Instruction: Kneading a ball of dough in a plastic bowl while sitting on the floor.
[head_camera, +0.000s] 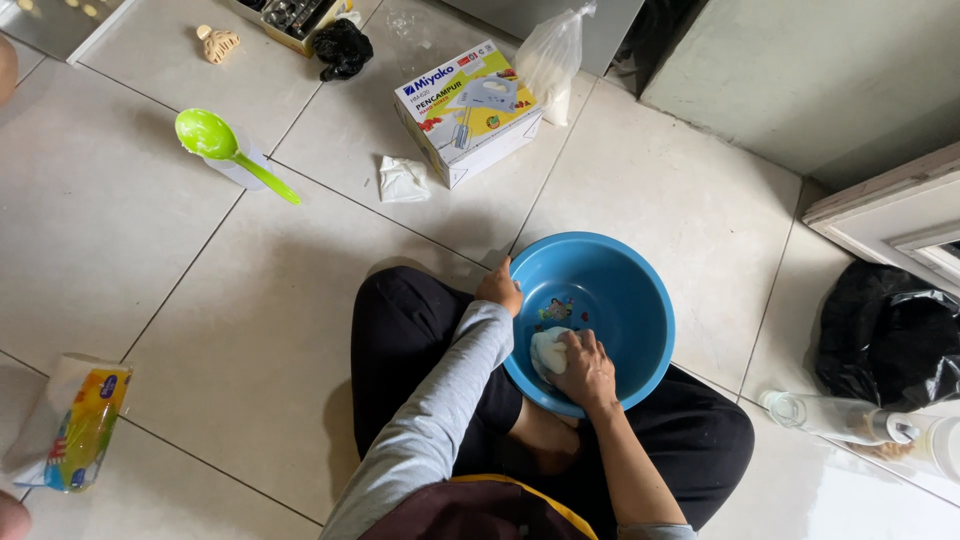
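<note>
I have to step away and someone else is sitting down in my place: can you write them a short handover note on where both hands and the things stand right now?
Left hand: gripping the near-left rim of the blue basin, steadying it.
Right hand: inside the basin, pressed onto a white lump of dough at the bottom.
Basin sits on the tiled floor between the crossed legs.
Nearby: mixer box and a clear bag ahead, green ladle resting on a cup to the left.
Done: dough is gathered in one lump.
Left: it appears to be mid-knead; how far along cannot be told.
</note>
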